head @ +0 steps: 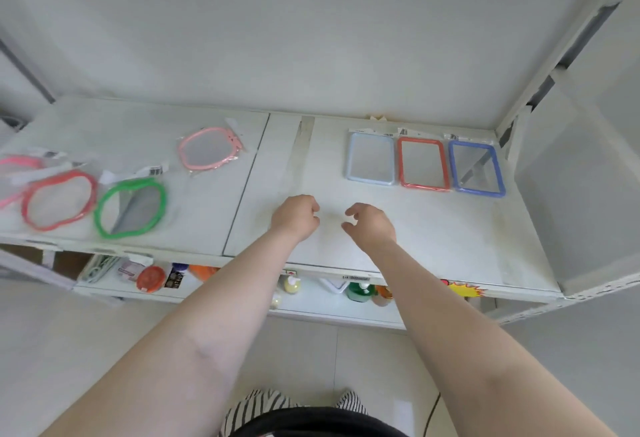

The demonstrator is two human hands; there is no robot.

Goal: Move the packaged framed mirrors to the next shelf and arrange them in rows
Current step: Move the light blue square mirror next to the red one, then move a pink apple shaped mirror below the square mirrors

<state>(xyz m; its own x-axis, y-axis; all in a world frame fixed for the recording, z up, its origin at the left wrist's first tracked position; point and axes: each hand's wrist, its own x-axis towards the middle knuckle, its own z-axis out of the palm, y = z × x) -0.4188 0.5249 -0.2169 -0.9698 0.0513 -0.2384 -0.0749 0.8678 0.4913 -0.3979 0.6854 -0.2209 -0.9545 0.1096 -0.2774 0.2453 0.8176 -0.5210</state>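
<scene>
Three packaged rectangular mirrors lie in a row at the back of the right shelf [433, 236]: a light blue one [370, 159], a red one [423, 164] and a dark blue one [477, 168]. On the left shelf [214, 208] lie rounded packaged mirrors: a pink one [210, 148], a green one [131, 207], a red one [59, 200] and a pink one [15, 177] cut off by the frame edge. My left hand [296, 217] and my right hand [369, 225] hover over the front of the right shelf, fingers loosely curled, holding nothing.
A seam [246, 180] splits the two shelf boards. A white side panel [571, 201] closes the right end. Below, a lower shelf holds bottles [360, 291], a red-lidded jar [151, 278] and other packaged goods. Tiled floor lies beneath me.
</scene>
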